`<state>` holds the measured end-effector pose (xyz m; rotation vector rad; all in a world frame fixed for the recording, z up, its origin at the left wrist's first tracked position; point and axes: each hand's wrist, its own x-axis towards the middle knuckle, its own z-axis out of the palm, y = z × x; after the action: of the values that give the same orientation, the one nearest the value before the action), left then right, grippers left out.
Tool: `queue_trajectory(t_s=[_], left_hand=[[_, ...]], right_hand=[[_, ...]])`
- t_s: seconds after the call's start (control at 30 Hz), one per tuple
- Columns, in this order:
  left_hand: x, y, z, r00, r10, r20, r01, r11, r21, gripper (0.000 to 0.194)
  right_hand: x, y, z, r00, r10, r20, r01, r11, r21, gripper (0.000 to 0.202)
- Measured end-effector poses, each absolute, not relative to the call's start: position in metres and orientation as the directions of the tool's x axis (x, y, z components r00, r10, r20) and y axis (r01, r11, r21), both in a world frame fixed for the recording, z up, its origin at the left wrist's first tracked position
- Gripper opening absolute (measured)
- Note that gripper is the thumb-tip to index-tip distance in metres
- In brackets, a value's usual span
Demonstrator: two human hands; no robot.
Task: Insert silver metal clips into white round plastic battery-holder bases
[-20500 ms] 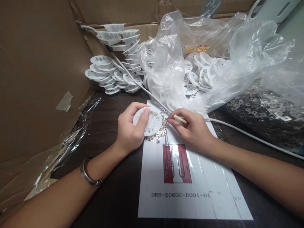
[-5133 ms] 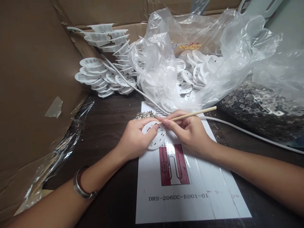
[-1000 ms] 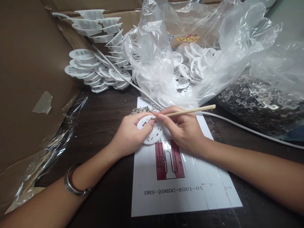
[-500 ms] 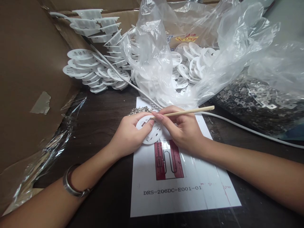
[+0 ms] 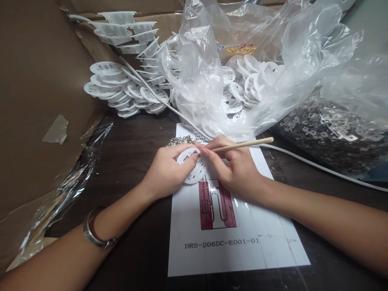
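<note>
A round white plastic disc with slots [image 5: 195, 173] is pinched in my left hand [image 5: 166, 169], thumb on its upper face. My right hand [image 5: 235, 163] grips a thin wooden stick [image 5: 248, 144] like a pen, its thick end pointing right. The fingertips of both hands meet at the disc's upper edge, and the stick's working tip is hidden among them. Just behind my left hand lies a small heap of metal clips [image 5: 182, 140]. Beneath both hands is a printed sheet [image 5: 218, 254] with a red and white picture.
Stacked white discs [image 5: 112, 85] stand at the back left. A clear plastic bag [image 5: 200, 81] with more discs [image 5: 251, 81] is behind my hands. Another bag holds small metal plates [image 5: 327, 129] at right. A white cable [image 5: 318, 162] crosses the table; cardboard [image 5: 33, 81] walls the left.
The whole view has shifted slightly. Both hands keep their holds on the disc and the stick, with the stick's angle a little flatter at the disc.
</note>
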<state>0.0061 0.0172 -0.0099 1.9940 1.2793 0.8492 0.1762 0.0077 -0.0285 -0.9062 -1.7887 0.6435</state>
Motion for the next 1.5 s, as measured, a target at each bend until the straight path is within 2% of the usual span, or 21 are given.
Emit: queue_trajectory(t_s=[0.2, 0.33, 0.57, 0.77, 1.0, 1.23, 1.4, 1.5], left_hand=[[0.0043, 0.0161, -0.0107, 0.309, 0.913, 0.266, 0.469, -0.390, 0.792, 0.020], [0.0028, 0.0148, -0.0110, 0.258, 0.905, 0.339, 0.470, -0.424, 0.774, 0.017], [0.0011, 0.0139, -0.0113, 0.195, 0.914, 0.357, 0.485, -0.406, 0.775, 0.014], [0.0014, 0.0134, -0.0105, 0.191, 0.910, 0.368, 0.486, -0.413, 0.770, 0.015], [0.0007, 0.0135, -0.0119, 0.182, 0.900, 0.396, 0.486, -0.433, 0.759, 0.016], [0.0011, 0.0126, -0.0107, 0.237, 0.901, 0.363, 0.480, -0.433, 0.763, 0.019], [0.0021, 0.0131, -0.0105, 0.218, 0.903, 0.369, 0.511, -0.428, 0.745, 0.030], [0.0018, 0.0140, -0.0126, 0.187, 0.918, 0.350, 0.487, -0.396, 0.778, 0.033]], right_hand=[[0.1781, 0.0043, -0.0258, -0.173, 0.909, 0.378, 0.102, 0.399, -0.911, 0.016], [0.1786, 0.0024, -0.0267, -0.113, 0.911, 0.396, 0.032, 0.402, -0.915, 0.014], [0.1766, 0.0041, -0.0294, -0.052, 0.919, 0.391, -0.059, 0.388, -0.920, 0.012], [0.1798, 0.0055, -0.0305, -0.101, 0.947, 0.306, -0.023, 0.305, -0.952, 0.018], [0.1819, 0.0046, -0.0218, -0.184, 0.945, 0.271, 0.200, 0.306, -0.931, 0.016], [0.1798, 0.0048, -0.0262, -0.256, 0.897, 0.361, 0.129, 0.402, -0.906, 0.013], [0.1789, 0.0042, -0.0273, -0.186, 0.910, 0.370, 0.131, 0.396, -0.909, 0.014], [0.1785, 0.0032, -0.0270, -0.119, 0.925, 0.361, 0.109, 0.374, -0.921, 0.018]])
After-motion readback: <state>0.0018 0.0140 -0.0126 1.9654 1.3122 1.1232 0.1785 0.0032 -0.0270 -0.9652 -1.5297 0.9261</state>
